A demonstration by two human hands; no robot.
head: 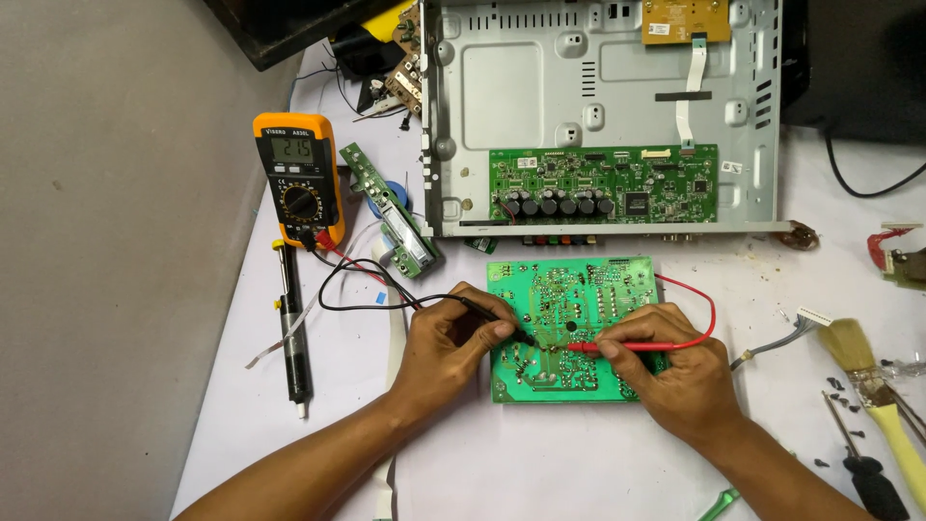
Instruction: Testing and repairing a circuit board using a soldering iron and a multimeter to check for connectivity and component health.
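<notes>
Both forearms are running out of the bottom edge, elbows cut off. Left hand [449,338] is pinching the black probe [497,318], fingers closed on it, tip down on the green circuit board [569,323]. Right hand [675,362] is gripping the red probe [617,346], covering the board's lower right corner. The board is lying solder side up on the white table [540,463]. Probe contact points are too small to make out. Farther left, the orange multimeter [300,180] is lying face up. Beyond, the metal chassis [598,106] is getting cropped at the top.

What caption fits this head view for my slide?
Left hand and right hand press black probe and red probe onto a green circuit board beside an orange multimeter.
</notes>
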